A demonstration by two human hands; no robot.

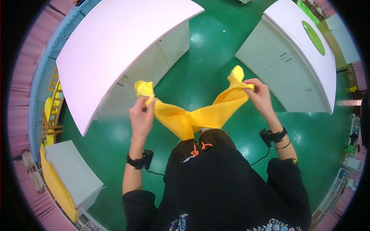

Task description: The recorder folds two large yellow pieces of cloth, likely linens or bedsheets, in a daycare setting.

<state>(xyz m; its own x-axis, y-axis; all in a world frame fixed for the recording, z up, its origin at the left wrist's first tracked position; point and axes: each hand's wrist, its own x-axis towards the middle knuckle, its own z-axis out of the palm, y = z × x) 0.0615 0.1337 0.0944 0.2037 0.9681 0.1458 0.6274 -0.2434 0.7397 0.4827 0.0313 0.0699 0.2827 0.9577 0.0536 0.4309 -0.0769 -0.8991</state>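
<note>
While a yellow cloth [192, 117] is stretched in mid-air above the green floor [208, 61], its bunched ends are clamped in the left hand [141, 115] and right hand [261, 95], held well apart. Open floor is left between the left worktop [111, 46] and the right worktop [304, 50].

The person wears a black long-sleeved top [227, 184] with pushed-up sleeves, floral embroidery [275, 225] at the hem, orange drawstrings [199, 148], and black wrist straps [135, 161] carrying small cabled devices [265, 137].
</note>
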